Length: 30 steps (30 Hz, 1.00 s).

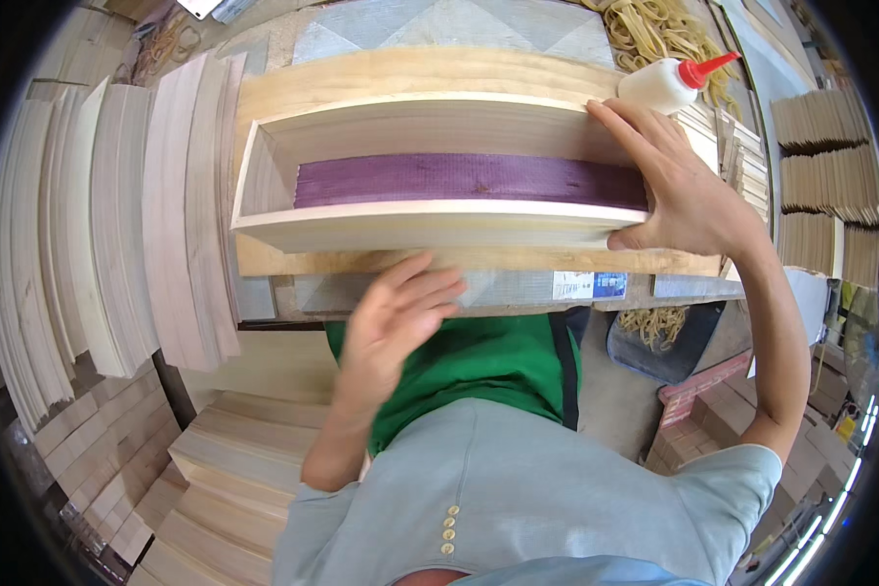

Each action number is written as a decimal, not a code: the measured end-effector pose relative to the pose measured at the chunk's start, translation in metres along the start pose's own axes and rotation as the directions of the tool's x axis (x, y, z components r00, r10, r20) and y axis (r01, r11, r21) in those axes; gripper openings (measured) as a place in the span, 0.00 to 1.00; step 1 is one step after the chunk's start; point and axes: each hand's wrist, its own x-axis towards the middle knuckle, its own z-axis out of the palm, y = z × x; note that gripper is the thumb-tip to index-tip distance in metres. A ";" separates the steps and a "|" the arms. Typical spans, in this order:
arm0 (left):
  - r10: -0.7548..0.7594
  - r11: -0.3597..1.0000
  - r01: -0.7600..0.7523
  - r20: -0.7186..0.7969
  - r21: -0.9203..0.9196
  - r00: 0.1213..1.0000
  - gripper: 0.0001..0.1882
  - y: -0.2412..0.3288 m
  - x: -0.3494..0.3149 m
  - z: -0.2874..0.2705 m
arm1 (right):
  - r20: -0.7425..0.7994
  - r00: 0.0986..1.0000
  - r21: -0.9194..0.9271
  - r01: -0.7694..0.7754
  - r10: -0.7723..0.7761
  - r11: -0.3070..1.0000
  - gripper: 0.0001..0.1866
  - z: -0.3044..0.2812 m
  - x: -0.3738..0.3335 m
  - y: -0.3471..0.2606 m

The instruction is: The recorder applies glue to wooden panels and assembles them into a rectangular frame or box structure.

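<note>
A: Step?
B: Box assembly, I'd say. Long open wooden box (439, 166) with a purple strip (469, 180) inside, lying on a board (381, 73) on the table (518, 288). The joints look mid-fit or mid-glue, judging by the glue bottle (669, 82) just beyond the box's right end.

A: Right hand?
B: Right hand (679, 190) clamps the box's right end. Fingers (627, 125) spread flat over the far wall and end, thumb hooked on the near wall. Firm hold, arm stretched out from the lower right, elbow bent, wrist cocked over the end.

A: Left?
B: Left hand (396, 317) is just in front of the box's near wall, below it in the view, not touching. Fingers loosely open, slightly curled, holding nothing. Palm faces the box, forearm rising from the lower edge.

A: Next move calls for?
B: My guess: the free hand has to land on the near wall or left end to brace it, while the right keeps the end square. Even pressure matters, since the thin walls could skew.

A: Around it?
B: Stacks of planks (117, 225) left of the box, rubber bands (654, 29) beyond it.
</note>
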 end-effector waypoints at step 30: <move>-0.032 0.647 0.276 0.337 -0.710 0.941 0.18 -0.079 0.090 0.030 | 0.034 0.999 0.060 0.001 -0.003 0.998 0.58 -0.006 0.010 0.003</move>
